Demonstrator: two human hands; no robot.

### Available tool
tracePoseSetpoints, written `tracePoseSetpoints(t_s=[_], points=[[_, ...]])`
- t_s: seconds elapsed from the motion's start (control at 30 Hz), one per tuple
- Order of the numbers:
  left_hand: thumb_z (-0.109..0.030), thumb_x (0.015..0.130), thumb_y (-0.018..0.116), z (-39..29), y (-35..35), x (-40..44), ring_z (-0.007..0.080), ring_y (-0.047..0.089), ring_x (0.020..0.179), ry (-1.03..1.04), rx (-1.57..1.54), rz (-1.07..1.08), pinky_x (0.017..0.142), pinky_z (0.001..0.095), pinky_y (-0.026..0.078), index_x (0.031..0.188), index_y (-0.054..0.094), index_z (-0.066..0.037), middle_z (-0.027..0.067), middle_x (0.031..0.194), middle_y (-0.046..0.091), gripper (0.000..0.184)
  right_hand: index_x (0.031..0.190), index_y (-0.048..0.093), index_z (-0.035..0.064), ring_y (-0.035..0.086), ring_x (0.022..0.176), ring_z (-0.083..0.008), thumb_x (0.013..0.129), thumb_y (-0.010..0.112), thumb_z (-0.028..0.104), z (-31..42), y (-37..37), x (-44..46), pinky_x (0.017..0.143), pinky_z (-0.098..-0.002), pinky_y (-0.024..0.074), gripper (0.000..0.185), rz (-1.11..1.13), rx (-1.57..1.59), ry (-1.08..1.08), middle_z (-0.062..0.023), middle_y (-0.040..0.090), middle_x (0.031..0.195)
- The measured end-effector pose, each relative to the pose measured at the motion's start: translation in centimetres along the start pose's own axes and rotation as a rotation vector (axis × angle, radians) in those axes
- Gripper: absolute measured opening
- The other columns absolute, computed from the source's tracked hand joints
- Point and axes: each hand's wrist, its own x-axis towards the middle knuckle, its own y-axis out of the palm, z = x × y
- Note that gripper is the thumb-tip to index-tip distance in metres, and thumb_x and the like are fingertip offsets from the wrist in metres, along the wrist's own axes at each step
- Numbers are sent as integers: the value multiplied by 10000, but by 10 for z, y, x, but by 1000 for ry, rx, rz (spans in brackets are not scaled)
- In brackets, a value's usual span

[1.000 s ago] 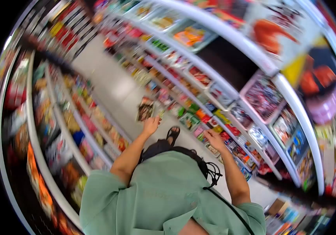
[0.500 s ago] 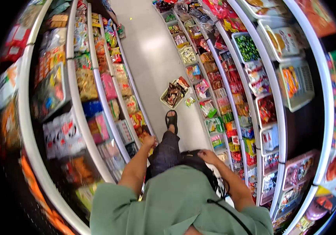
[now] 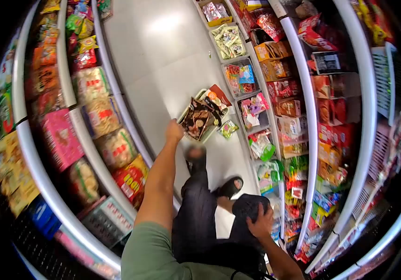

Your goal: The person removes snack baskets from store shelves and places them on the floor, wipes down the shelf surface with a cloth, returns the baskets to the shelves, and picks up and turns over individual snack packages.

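On the floor ahead stands a pale basket (image 3: 205, 137) holding dark brown snack packets (image 3: 199, 119) and a red-and-white packet (image 3: 216, 97). My left hand (image 3: 174, 131) reaches down to the basket's left side, fingers curled. Whether they grip the rim is hidden. A small green packet (image 3: 229, 129) lies on the floor just right of the basket. My right hand (image 3: 261, 223) rests on my bent right knee, fingers spread on the dark trousers (image 3: 251, 206), holding nothing.
Shelves of bagged snacks line both sides of the aisle floor (image 3: 149, 70). To the left are red-and-yellow bags (image 3: 132, 179) and a pink package (image 3: 63, 139). On the right, clear bins (image 3: 240, 77) hold packets. My sandalled feet stand just below the basket.
I have moved closer to the basket and bent down. My left hand has reached forward to its side. My right hand has come to rest on my knee.
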Motion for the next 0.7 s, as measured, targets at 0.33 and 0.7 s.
tracePoseSetpoints(t_s=[0.33, 0.7], points=[[-14, 749, 516, 35, 56, 44, 436, 562, 806, 239, -95, 61, 706, 470, 442, 1029, 585, -29, 246, 837, 602, 289, 1300, 372, 93, 322, 1165, -472, 705, 631, 321, -26, 3, 41, 961, -545, 299, 689, -156, 34, -29, -291, 302, 1289], [-69, 775, 541, -75, -191, -200, 447, 536, 821, 396, -243, 55, 717, 452, 433, 954, 583, -11, 250, 834, 581, 193, 1188, 514, 45, 439, 1101, -406, 794, 600, 287, -33, -9, -56, 944, -453, 371, 470, 19, 339, -131, -236, 450, 1201]])
